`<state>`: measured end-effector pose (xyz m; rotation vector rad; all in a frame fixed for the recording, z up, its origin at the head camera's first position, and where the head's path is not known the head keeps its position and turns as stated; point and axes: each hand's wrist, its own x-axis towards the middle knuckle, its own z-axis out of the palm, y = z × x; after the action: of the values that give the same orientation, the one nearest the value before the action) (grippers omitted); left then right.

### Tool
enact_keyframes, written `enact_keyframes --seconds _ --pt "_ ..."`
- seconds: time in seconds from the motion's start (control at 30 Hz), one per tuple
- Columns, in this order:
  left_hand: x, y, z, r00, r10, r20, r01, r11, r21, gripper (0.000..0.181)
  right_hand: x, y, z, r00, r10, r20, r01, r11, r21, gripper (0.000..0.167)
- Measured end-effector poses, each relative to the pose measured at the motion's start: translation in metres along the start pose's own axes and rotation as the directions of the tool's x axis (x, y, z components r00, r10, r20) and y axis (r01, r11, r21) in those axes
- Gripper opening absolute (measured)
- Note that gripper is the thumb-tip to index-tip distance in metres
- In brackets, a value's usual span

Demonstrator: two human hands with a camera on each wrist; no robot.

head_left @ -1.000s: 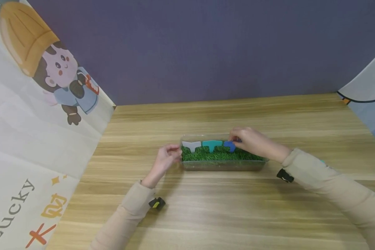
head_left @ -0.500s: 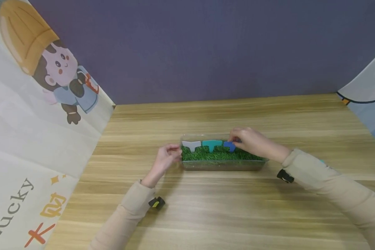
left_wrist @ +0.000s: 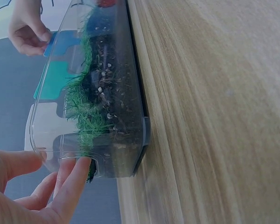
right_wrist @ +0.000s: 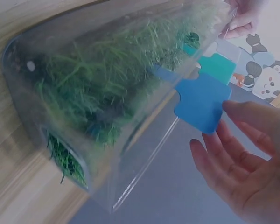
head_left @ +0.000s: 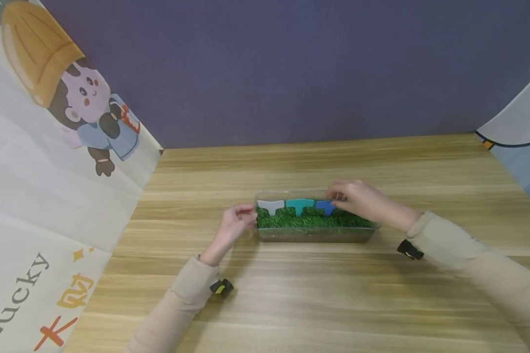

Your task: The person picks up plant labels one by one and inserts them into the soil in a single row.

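Note:
A clear plastic planter box (head_left: 318,235) filled with soil and green grass stands on the table. Three T-shaped plant labels stand upright in a row along its back: white (head_left: 271,205), teal (head_left: 299,206) and blue (head_left: 325,206). My left hand (head_left: 235,224) touches the box's left end with its fingertips; the left wrist view has the thumb at the rim. In the right wrist view, the thumb of my right hand (right_wrist: 252,163) touches the blue label's (right_wrist: 203,102) edge. Its other fingers are spread by the lower corner, without a clear pinch.
Wood-grain table (head_left: 318,294) extends around the box. A dark blue panel (head_left: 291,73) rises behind it. At the left hangs a white cloth (head_left: 35,196) with a cartoon print. Black wrist devices show at the left cuff (head_left: 222,287) and right cuff (head_left: 410,249).
My right hand has shifted slightly to the right, uncovering more of the blue label, which has stayed in place. The left hand and the box have not moved.

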<state>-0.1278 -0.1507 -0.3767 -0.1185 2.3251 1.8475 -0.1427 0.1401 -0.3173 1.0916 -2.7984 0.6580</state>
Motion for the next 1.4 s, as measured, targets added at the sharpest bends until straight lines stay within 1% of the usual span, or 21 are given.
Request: enact_keyframes --seconds 0.27,0.43,0.6,0.8,1.07,1.2,1.4 --pt "0.002 -0.002 0.0 1.0 0.006 0.001 -0.006 1.0 0.019 0.031 -0.008 0.005 -0.011 1.0 0.028 0.009 -0.028 1.0 0.007 0.02" --pt "0.002 -0.001 0.0 1.0 -0.003 -0.004 0.003 1.0 0.021 0.031 -0.017 0.009 -0.018 0.999 0.051 0.001 -0.051 0.999 -0.006 0.02" --pt "0.002 -0.001 0.001 1.0 0.0 -0.006 0.0 1.0 0.027 0.031 -0.028 0.017 -0.023 0.996 0.092 -0.002 -0.092 0.996 -0.01 0.02" --pt "0.003 -0.003 0.001 1.0 0.0 -0.007 0.0 1.0 0.026 0.031 -0.043 0.03 -0.029 0.987 0.157 0.028 -0.157 0.988 -0.003 0.022" --pt "0.002 -0.003 0.002 1.0 0.007 -0.01 -0.006 1.0 0.024 0.031 -0.058 0.046 -0.033 0.989 0.147 -0.005 -0.148 0.989 -0.028 0.022" --pt "0.003 -0.003 0.002 1.0 0.013 -0.017 -0.012 1.0 0.022 0.03 -0.065 0.051 -0.035 0.986 0.164 -0.006 -0.164 0.986 -0.039 0.022" --pt "0.003 -0.004 0.003 1.0 0.021 -0.011 -0.02 1.0 0.022 0.03 -0.078 0.059 -0.037 0.981 0.192 0.006 -0.191 0.98 -0.053 0.023"
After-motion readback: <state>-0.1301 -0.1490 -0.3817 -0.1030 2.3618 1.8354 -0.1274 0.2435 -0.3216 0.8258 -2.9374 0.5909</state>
